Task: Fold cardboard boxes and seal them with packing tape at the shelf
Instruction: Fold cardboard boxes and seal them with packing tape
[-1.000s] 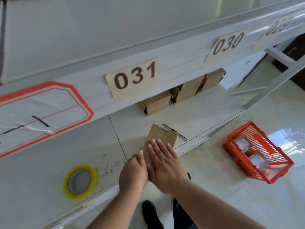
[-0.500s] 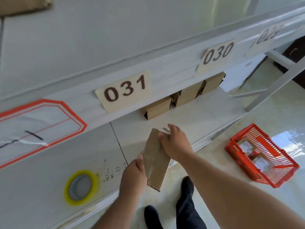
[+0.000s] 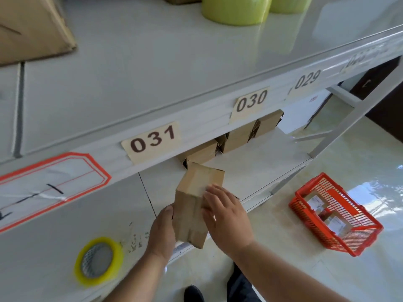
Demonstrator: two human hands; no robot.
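While labels 031, 030 and 029 are read at twelve o'clock, a cardboard box is gripped by the left hand and touched by the loosely spread right hand.

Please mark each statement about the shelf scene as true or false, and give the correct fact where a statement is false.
1. Both hands are on one cardboard box. True: the left hand grips its left side, the right hand lies on its right face.
2. The tape roll is in the right hand. False: it lies flat on the lower shelf, left of the hands, untouched.
3. The red basket stands on the floor to the right. True.
4. The label nearest above the held box reads 029. False: it reads 031.
5. More cardboard boxes sit at the back of the lower shelf. True.
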